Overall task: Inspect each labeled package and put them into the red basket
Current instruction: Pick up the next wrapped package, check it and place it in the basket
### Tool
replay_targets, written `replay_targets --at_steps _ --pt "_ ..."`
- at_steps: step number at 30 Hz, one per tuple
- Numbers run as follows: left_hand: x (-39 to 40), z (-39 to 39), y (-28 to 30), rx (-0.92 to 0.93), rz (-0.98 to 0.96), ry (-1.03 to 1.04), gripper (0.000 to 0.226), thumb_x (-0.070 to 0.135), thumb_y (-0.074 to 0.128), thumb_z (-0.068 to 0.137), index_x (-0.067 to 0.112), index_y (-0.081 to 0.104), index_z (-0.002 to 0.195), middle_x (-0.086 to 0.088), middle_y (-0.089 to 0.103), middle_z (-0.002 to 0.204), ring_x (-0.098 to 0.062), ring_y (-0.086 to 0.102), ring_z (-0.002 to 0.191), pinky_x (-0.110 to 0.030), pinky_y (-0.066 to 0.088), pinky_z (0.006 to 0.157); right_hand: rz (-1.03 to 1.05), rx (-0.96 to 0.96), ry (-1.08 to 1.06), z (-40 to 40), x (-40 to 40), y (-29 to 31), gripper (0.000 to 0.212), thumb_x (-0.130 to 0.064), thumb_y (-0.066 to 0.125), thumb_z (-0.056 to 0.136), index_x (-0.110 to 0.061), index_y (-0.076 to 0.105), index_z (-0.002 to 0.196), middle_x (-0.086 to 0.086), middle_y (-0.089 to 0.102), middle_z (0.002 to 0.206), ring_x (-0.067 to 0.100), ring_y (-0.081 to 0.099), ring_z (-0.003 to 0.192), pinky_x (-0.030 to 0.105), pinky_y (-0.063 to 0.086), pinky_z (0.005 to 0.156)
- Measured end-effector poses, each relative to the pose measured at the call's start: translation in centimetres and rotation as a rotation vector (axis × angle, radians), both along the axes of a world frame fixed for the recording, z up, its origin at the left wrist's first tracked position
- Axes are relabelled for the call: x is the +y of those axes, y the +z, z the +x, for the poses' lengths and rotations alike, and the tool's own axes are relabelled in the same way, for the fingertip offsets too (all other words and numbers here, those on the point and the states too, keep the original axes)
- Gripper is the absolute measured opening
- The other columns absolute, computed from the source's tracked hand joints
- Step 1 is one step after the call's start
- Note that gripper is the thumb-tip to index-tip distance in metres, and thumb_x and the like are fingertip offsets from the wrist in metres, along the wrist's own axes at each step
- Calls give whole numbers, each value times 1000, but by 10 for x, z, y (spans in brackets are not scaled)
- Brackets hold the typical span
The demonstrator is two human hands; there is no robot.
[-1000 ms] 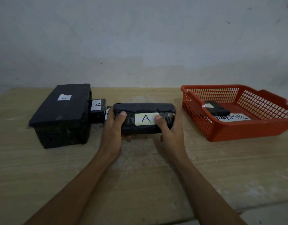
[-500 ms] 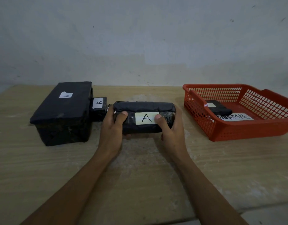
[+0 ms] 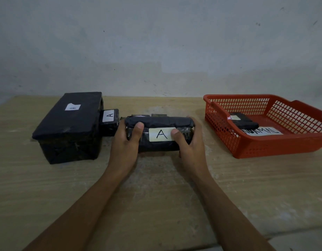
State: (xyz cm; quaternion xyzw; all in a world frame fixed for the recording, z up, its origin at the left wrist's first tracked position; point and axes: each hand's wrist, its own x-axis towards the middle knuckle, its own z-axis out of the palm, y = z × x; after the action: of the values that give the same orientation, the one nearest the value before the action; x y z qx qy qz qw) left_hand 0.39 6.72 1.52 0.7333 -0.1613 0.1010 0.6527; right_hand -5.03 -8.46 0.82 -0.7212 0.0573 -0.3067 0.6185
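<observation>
A long black-wrapped package (image 3: 159, 124) with a white "A" label facing me sits at the table's middle. My left hand (image 3: 125, 144) grips its left end, thumb on the front. My right hand (image 3: 190, 144) grips its right end, thumb at the label's edge. A large black box (image 3: 69, 127) labeled "A" stands at the left, and a small black package (image 3: 109, 122) with an "A" label lies between them. The red basket (image 3: 265, 144) at the right holds one small black package (image 3: 242, 121) and a paper sign (image 3: 261, 131).
The wooden table (image 3: 156, 196) runs to a plain wall behind. Its front edge shows at the lower right. Something small and dark peeks out behind the held package.
The held package and both hands stay in the same place and grip. Only the view has shifted slightly.
</observation>
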Motion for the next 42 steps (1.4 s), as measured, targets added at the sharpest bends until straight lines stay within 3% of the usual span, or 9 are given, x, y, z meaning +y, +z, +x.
replay_targets --at_steps 4,6,8,11,18,25,31,35,42 --pt "0 -1 1 -14 20 -3 10 38 47 99 43 49 107 23 59 99 18 59 85 -1 44 66 43 13 -16 1 -3 0 43 -14 66 95 -20 49 134 -14 62 110 -9 62 95 12 50 80" --pt "1 1 -1 -21 39 0 20 39 48 99 43 46 118 26 57 104 14 56 94 -4 46 72 69 35 -8 2 -5 -1 39 -12 67 92 -23 52 126 -11 64 107 -3 63 94 23 52 84" --pt "1 2 -2 -28 50 3 34 41 50 97 44 41 130 31 51 109 13 52 103 -8 44 82 89 53 24 2 -5 1 37 -10 66 92 -22 51 123 -9 63 105 -1 63 91 20 50 77" --pt "0 -2 -4 -29 70 -3 52 41 62 91 38 38 137 33 50 113 21 49 101 -4 41 79 120 59 63 1 -3 3 37 -8 64 93 -21 49 124 -6 62 107 5 63 95 17 50 75" --pt "-1 -4 -3 -4 66 39 42 39 68 88 54 36 111 35 50 105 32 47 86 4 39 68 89 15 98 1 -2 1 28 -14 59 99 -17 50 125 -5 64 106 -2 66 89 18 53 73" --pt "-1 0 -6 21 42 60 43 40 68 87 41 41 121 28 55 106 20 55 90 -4 43 72 129 -13 133 3 -5 1 22 -18 54 102 -18 56 124 -1 69 108 14 69 98 25 58 77" --pt "4 7 -6 79 -21 123 49 43 68 87 27 50 129 11 63 116 -6 60 107 -30 49 93 159 52 207 1 -2 3 22 -30 50 105 -31 60 125 -2 71 104 14 71 81 24 48 44" --pt "2 8 -8 74 -20 146 60 48 70 84 24 49 134 5 62 125 -13 60 114 -39 49 101 166 21 179 4 -2 1 20 -30 51 105 -34 65 119 -8 71 93 15 68 74 25 46 41" --pt "4 8 -5 106 -65 139 49 43 68 87 26 50 130 9 62 116 1 59 100 -19 47 79 131 78 240 1 -2 3 45 -35 65 95 -30 53 138 0 68 120 15 69 98 17 50 57"
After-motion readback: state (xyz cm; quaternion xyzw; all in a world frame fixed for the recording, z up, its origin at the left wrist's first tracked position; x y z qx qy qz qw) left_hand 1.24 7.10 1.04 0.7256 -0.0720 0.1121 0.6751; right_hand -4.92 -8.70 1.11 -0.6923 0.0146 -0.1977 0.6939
